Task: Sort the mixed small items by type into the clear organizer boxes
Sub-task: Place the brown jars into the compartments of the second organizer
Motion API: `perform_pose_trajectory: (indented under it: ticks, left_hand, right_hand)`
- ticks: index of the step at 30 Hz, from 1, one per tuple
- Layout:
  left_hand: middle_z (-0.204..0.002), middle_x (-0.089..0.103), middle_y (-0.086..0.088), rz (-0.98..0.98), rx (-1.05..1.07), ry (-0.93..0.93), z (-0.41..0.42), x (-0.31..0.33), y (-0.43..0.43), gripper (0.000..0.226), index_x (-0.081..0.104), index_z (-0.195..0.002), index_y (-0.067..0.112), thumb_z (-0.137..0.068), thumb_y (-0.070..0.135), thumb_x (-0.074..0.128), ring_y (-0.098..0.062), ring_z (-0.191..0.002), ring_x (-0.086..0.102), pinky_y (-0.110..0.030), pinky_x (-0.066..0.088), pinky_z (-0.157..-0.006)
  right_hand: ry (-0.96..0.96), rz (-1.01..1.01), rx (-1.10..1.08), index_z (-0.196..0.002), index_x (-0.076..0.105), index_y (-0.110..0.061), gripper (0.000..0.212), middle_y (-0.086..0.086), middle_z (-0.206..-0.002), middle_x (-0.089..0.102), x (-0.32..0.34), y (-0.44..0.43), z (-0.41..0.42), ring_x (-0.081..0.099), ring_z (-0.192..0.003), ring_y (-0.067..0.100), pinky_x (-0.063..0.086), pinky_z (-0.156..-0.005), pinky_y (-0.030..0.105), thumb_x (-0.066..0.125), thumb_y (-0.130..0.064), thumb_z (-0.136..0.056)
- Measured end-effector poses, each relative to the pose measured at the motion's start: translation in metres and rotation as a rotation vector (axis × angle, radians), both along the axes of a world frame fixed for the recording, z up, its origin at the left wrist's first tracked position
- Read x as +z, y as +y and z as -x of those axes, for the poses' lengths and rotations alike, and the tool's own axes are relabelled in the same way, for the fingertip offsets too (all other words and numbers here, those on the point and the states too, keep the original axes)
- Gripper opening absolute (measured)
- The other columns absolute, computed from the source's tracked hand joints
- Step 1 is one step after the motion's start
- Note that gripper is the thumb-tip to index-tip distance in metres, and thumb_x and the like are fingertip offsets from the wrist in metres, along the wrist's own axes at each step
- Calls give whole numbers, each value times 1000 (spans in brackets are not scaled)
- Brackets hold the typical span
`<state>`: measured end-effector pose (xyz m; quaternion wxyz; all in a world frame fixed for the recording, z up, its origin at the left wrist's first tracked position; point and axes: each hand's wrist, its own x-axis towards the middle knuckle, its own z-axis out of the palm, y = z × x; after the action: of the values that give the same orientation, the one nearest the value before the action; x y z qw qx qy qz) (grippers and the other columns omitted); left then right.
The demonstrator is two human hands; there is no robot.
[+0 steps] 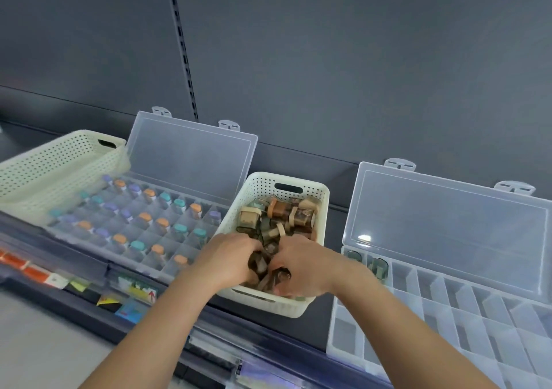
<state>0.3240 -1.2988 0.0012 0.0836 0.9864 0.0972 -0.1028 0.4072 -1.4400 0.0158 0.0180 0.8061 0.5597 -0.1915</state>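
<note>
Both hands are down in the near end of the cream perforated basket [325,209] at the centre of the frame. The left hand [236,257] has its fingers curled round a dark piece, and the right hand [301,264] is closed over several of the brown and green items [280,212] heaped there. Motion blur hides exactly how many each hand grips.

The main risk is grabbing by the handful. Pieces wedged between the fingers may slip out on the way across to the clear organizer box [433,314] at lower right. They could drop between basket and box, or off the shelf's front rail [263,341] just below the basket.

A mixed handful also invites misfiling. Only two items [379,266] stand in that box, in the upper-left cells, and its narrow dividers leave little room for a full fist, so a piece could land in the wrong cell.

Pressing down on the basket's near rim might tip or slide it. The left forearm passes close over the near corner of the other organizer [191,164], and a careless sweep could topple its colour-capped vials [145,217]. A second basket [59,164] at upper left rests partly over that organizer and looks easy to dislodge.
</note>
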Motion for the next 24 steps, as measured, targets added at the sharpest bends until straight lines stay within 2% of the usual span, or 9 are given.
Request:
perform_pose_trajectory:
  ticks: [2,5,9,13,17,19,22,24]
  left_hand:
    - [-112,60,3,37,21,-5,-1,-1,2,40,59,-120,28,-82,34,67,-18,-101,57,-31,46,-85]
    - [-130,50,6,153,71,-10,0,1,4,55,46,-137,29,-86,35,66,-15,-116,49,-30,42,-95]
    - [-146,37,7,304,123,-52,0,4,4,61,33,-146,31,-91,30,62,-14,-130,39,-33,36,-106]
    - [-154,27,8,362,138,-72,1,3,3,62,27,-148,34,-94,32,57,-13,-138,31,-35,31,-110]
    - [-156,22,9,415,150,-143,0,5,-1,61,24,-149,33,-96,31,54,-13,-140,27,-35,27,-113]
    - [-154,27,8,443,146,-219,-3,11,-5,59,27,-147,31,-96,29,54,-13,-138,31,-33,28,-112]
    - [-149,34,11,476,131,-340,-10,20,-15,52,32,-142,32,-95,28,55,-10,-134,35,-32,31,-108]
    - [-144,38,13,499,111,-408,-18,25,-25,50,35,-140,34,-95,28,56,-8,-130,38,-32,33,-107]
  right_hand:
    - [31,35,3,-109,64,-15,28,9,-103,47,2,-3,-3,42,-98,27,46,-86,42,53,-22,-84]
    - [55,36,12,-123,55,-17,42,7,-113,43,6,-10,-5,37,-105,24,42,-92,38,57,-14,-82]
    - [94,-79,-47,-115,54,-17,38,3,-112,52,5,-18,-4,40,-103,19,44,-90,36,66,-16,-79]
    - [199,-145,-111,-112,56,-24,36,-1,-108,57,4,-25,-6,45,-98,15,42,-84,30,70,-18,-80]
    - [465,-389,-283,-104,59,-24,28,-1,-96,59,9,-32,-8,58,-88,16,53,-81,31,73,-19,-80]
    - [529,-525,-394,-98,58,-25,22,1,-94,58,11,-39,-12,62,-83,19,56,-72,33,72,-19,-81]
    - [638,-740,-566,-92,63,-21,10,12,-95,60,16,-54,-18,59,-68,15,51,-54,26,69,-16,-85]
    - [661,-866,-693,-93,66,-18,5,16,-98,65,19,-67,-22,60,-69,16,51,-57,25,64,-16,-89]
